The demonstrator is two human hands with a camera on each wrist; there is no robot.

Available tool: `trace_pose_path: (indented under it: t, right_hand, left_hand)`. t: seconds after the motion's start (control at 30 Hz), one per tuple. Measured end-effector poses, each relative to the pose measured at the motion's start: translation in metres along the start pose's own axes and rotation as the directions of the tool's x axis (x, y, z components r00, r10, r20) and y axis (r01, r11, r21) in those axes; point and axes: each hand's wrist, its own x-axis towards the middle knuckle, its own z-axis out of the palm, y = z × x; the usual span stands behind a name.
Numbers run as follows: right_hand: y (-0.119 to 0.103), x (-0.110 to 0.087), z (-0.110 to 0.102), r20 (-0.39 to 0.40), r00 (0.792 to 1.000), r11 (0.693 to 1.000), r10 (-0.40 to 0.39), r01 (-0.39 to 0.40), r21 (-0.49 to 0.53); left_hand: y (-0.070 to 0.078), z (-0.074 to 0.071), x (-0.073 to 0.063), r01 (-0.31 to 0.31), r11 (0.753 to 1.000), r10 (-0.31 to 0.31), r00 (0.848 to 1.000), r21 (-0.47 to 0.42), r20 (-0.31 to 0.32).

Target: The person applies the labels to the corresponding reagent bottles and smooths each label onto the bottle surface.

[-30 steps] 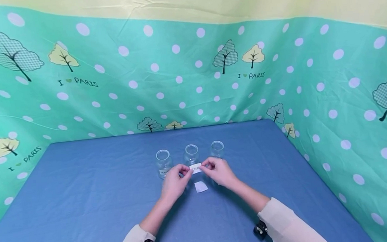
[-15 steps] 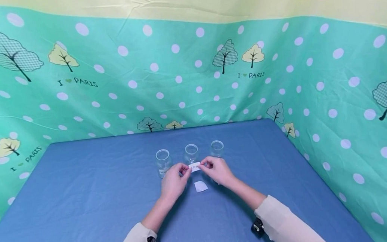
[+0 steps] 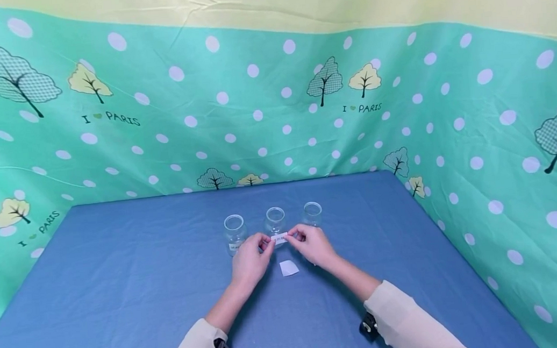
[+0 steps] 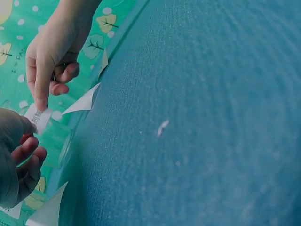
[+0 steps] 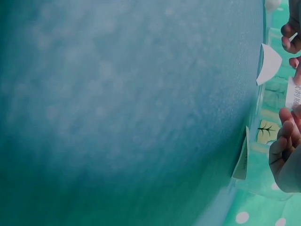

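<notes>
Three clear glass jars stand upright in a row: a left jar [image 3: 235, 226], a middle jar [image 3: 275, 217] and a right jar [image 3: 312, 211]. A white label [image 3: 280, 239] with dark printed characters is stretched between my hands, right in front of the middle jar and overlapping it in the head view. My left hand [image 3: 250, 259] pinches its left end between thumb and finger. At the other end, my right hand [image 3: 316, 245] pinches it the same way. In the left wrist view, the printing on the label [image 4: 39, 118] faces outward. The left jar carries a similar label [image 3: 234, 247] on its front.
A small white piece of paper [image 3: 289, 268] lies on the blue tablecloth [image 3: 145, 280] just below my hands. Curled paper pieces [image 4: 49, 209] also show in both wrist views. Behind the table hangs a green dotted curtain [image 3: 236, 123].
Both hands have shifted very slightly away from me, toward the middle jar, with the label still between them. The label looks narrower from top to bottom now. The jars have not moved.
</notes>
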Motion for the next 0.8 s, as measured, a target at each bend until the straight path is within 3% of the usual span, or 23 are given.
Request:
trace_pose_path:
  t: [0.53,0.8]
  right_hand:
    - [-0.0077,-0.0020,0.0061,-0.090,0.996,0.996,0.027,-0.034,-0.087]
    - [-0.0091,-0.0034,0.0044,-0.092,0.995,0.994,0.046,-0.056,-0.098]
  left_hand:
    - [0.0017,0.0008,0.0008,0.012,1.000,-0.011,1.000,0.009,-0.021]
    - [0.0058,-0.0018,-0.0024,0.021,0.999,-0.020,1.000,0.036,-0.014]
